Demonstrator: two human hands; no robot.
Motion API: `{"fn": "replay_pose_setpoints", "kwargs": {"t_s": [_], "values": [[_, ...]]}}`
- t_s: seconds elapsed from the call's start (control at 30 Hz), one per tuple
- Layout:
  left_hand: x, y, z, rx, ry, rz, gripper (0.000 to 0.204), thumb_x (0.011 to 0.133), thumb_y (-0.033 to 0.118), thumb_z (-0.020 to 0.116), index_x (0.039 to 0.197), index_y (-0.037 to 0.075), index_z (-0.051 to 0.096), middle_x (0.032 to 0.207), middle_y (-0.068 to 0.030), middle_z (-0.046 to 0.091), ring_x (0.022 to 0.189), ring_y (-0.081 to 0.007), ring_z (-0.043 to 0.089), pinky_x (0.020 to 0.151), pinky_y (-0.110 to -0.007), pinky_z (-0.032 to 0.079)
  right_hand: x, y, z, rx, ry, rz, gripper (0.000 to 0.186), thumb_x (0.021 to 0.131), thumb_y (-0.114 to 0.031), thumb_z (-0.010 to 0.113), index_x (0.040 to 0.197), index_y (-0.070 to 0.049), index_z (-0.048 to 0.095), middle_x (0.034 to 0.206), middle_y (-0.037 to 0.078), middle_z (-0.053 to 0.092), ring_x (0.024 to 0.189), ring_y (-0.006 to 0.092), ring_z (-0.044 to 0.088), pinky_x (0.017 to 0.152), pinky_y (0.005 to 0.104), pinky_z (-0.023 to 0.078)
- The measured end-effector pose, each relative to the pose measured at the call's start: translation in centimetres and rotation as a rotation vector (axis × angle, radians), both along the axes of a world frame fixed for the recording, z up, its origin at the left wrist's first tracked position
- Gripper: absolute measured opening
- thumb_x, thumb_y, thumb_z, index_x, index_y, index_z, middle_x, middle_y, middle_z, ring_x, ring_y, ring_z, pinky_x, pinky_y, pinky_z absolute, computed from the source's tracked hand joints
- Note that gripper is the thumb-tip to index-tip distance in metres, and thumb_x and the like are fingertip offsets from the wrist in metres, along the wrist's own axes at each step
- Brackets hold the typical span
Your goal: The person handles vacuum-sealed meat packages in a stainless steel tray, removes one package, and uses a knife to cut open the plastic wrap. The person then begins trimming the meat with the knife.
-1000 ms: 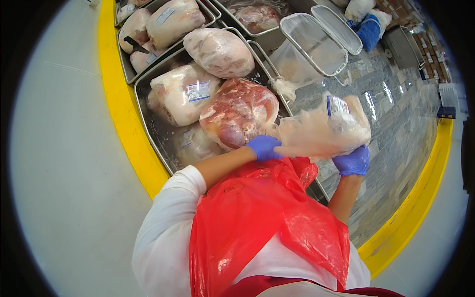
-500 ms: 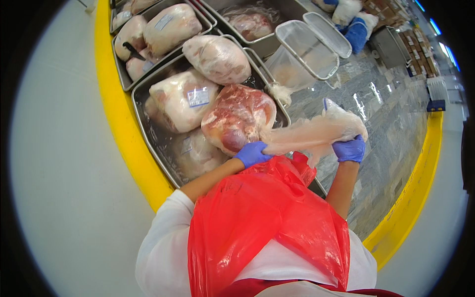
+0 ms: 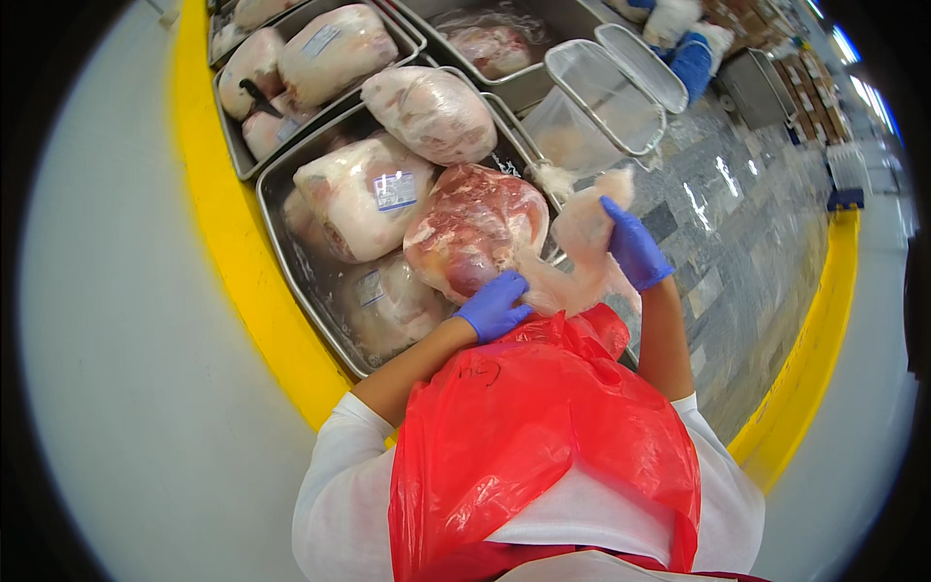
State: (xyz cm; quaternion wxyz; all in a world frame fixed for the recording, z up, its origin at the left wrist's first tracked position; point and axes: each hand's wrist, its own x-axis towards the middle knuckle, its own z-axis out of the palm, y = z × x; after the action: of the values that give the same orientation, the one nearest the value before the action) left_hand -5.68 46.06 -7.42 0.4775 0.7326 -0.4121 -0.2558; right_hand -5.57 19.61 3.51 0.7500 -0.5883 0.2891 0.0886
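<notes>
Film, clear and cloudy-pink plastic, trails in a crumpled strip from the near right edge of a large, rounded slab of bare red meat. That slab sits in a deep, rectangular metal tray, against a pale, blocky wrapped cut with a white label.

From my end I read the step in hand as stripping the wrapping off the slab. My right hand is closed on the upper part of the film, its fingers fairly straight. My left hand is curled at the slab's near edge, by the film; I cannot tell whether it pinches plastic or only rests there.

The next move, I judge, calls for the left hand to steady the meat while the right draws the plastic clear, without dragging the slab over the rim.
</notes>
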Motion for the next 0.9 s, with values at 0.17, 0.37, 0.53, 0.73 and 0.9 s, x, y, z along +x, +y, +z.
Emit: {"fn": "replay_pose_setpoints", "kwargs": {"t_s": [0.17, 0.37, 0.53, 0.73, 0.9], "values": [[0.0, -2.9, 0.1, 0.045, 0.053, 0.110, 0.031, 0.083, 0.018, 0.061, 0.105, -0.002, 0.053, 0.106, -0.0223, 0.053, 0.101, -0.0400, 0.054, 0.089, -0.043, 0.045, 3.7, 2.3, -3.8, -0.526, -0.012, 0.513, 0.057, 0.092, -0.048, 0.060, 0.113, 0.005, 0.060, 0.100, 0.010, 0.065, 0.091, 0.0163, 0.058, 0.084, 0.0337, 0.048], [1.4, -8.4, -2.5, 0.252, -0.025, 0.192, 0.026, 0.078, 0.015, 0.061, 0.099, -0.001, 0.057, 0.106, -0.0233, 0.056, 0.099, -0.0410, 0.057, 0.088, -0.045, 0.047, 6.3, -0.2, -6.9, -0.857, -0.094, 0.875, 0.070, 0.087, -0.049, 0.066, 0.124, 0.009, 0.054, 0.118, 0.026, 0.061, 0.108, 0.0346, 0.059, 0.095, 0.0396, 0.046], [3.1, -12.2, 0.4, 0.503, -0.038, 0.204, 0.027, 0.073, 0.014, 0.065, 0.097, 0.002, 0.062, 0.107, -0.0208, 0.058, 0.095, -0.0402, 0.061, 0.084, -0.047, 0.050, 6.0, -7.0, -12.3, -0.744, -0.110, 0.791, 0.081, 0.084, -0.050, 0.069, 0.132, 0.012, 0.047, 0.131, 0.032, 0.052, 0.126, 0.0404, 0.049, 0.107, 0.0420, 0.038], [5.9, -13.7, -1.7, 0.711, -0.117, 0.351, 0.029, 0.075, 0.020, 0.067, 0.099, 0.005, 0.065, 0.114, -0.0193, 0.059, 0.105, -0.0373, 0.059, 0.086, -0.045, 0.051, 7.8, -12.0, -14.7, -0.594, -0.016, 0.744, 0.073, 0.086, -0.046, 0.068, 0.131, 0.009, 0.049, 0.132, 0.029, 0.053, 0.123, 0.0389, 0.052, 0.105, 0.0409, 0.041], [4.5, -12.8, 0.0, 0.595, -0.107, 0.506, 0.035, 0.080, 0.028, 0.068, 0.105, 0.005, 0.065, 0.116, -0.0191, 0.059, 0.107, -0.0353, 0.058, 0.089, -0.042, 0.050, 7.8, -12.8, -15.6, -0.715, -0.058, 0.754, 0.068, 0.087, -0.043, 0.068, 0.129, 0.008, 0.050, 0.128, 0.028, 0.055, 0.119, 0.0371, 0.055, 0.101, 0.0404, 0.043]]}}
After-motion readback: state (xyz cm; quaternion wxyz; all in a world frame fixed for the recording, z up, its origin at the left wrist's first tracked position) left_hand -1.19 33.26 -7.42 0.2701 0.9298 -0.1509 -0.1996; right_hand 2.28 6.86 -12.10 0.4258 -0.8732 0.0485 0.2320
